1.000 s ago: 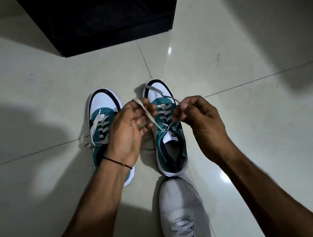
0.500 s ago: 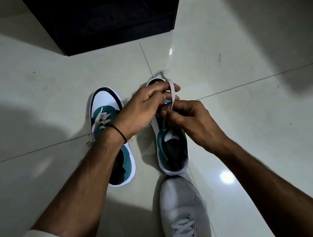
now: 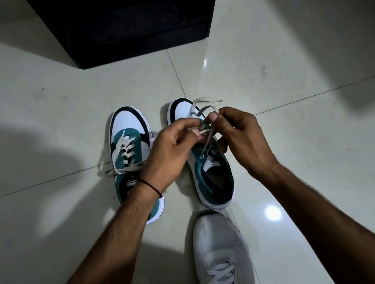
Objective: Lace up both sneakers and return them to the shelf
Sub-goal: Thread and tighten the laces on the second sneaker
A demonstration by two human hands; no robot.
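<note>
1. Two teal-and-white sneakers stood side by side on the tiled floor (image 3: 41, 124): the left sneaker (image 3: 130, 152) laced, the right sneaker (image 3: 211, 176) under both hands.
2. The left hand (image 3: 171, 150) and right hand (image 3: 239, 141) each pinched its lace (image 3: 207, 137).
3. A black shelf (image 3: 132, 20) stood beyond; the wearer's grey shoe (image 3: 221, 254) lay just behind.
</note>
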